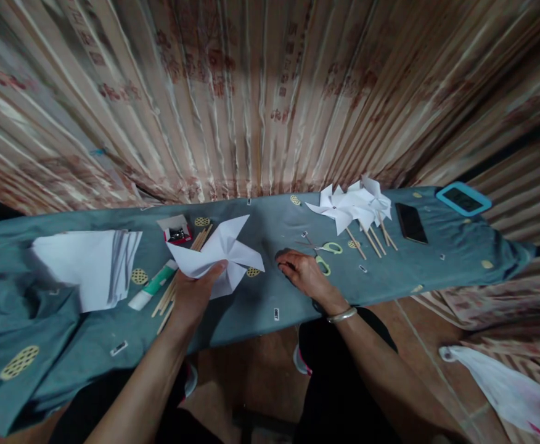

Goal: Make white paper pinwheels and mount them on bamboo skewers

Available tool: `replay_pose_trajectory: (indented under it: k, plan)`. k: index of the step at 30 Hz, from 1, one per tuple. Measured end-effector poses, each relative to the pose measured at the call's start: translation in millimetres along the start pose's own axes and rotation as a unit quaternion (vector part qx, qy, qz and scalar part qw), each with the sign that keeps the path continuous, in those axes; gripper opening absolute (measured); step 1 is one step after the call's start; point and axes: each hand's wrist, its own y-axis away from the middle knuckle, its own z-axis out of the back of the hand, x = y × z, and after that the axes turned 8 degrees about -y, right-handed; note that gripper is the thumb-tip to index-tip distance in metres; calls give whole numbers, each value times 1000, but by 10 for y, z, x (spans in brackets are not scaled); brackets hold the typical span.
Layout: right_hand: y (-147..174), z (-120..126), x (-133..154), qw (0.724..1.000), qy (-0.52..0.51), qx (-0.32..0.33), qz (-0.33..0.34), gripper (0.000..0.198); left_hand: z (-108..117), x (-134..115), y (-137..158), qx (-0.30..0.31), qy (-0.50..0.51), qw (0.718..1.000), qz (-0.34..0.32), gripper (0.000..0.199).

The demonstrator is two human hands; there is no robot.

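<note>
My left hand (201, 282) grips a white paper pinwheel (231, 248) near its centre, thumb on top, blades fanned toward the back of the table. To the right, my right hand (303, 271) is closed low over the cloth, fingertips together. Something dark shows at those fingertips; I cannot make out what it is. Beside that hand lie scissors with pale green handles (329, 248). Wooden sticks (166, 297) lie partly under the pinwheel and my left hand. Behind them stands a small open red and white box (177, 232) with dark bits inside.
A stack of white paper (85, 265) and a green and white tube (153, 285) lie on the left. Finished pinwheels on sticks (351, 205) lie at the back right, near a black phone (411, 223) and a blue-framed device (464, 198). A pleated curtain (261, 111) hangs behind.
</note>
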Motion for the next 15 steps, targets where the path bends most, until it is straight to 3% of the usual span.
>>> replay_pose_trajectory:
  k: [9,12,15]
  plan:
    - [62,-141,38,998,15,-56,-3,27,-76,-19,51,29,44,999,3,34]
    - [52,-112,87,993,-32,-104,-51,22,-77,-4,39,32,72,997,-3,38]
    - [51,5,258,969,-139,-179,-96,18,-61,24,21,19,83,996,-3,42]
